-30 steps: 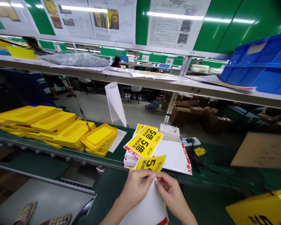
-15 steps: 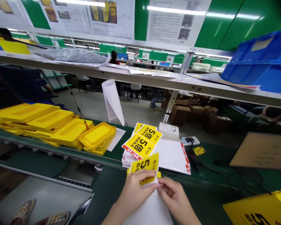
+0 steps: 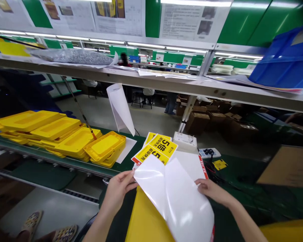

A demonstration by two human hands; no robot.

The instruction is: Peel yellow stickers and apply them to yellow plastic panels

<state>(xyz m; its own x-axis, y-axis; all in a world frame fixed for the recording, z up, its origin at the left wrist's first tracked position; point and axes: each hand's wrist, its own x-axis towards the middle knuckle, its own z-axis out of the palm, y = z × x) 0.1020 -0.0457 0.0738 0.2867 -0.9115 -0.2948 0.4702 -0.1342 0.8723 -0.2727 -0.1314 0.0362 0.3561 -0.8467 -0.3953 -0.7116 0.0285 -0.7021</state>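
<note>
- Looks out from head height, facing forward and downward.
- Sits close above the left hand (image 3: pixel 120 185) and right hand (image 3: pixel 210 189) (low in view).
- Reaches across the green bench (image 3: pixel 237 164) to the shelf (image 3: pixel 154 82) and the floor (image 3: pixel 96 111) beyond.

Sheet (image 3: pixel 185 196) right of stacked trays (image 3: pixel 74 143)

My left hand (image 3: pixel 121 188) and right hand (image 3: pixel 210 191), together half a second ago, now grip glossy white flaps (image 3: pixel 183 191) well apart. The flaps spread where a yellow printed face showed, covering part of the stack's top label (image 3: pixel 164 146); beneath, a broad yellow panel (image 3: pixel 146 220) is exposed.
</note>
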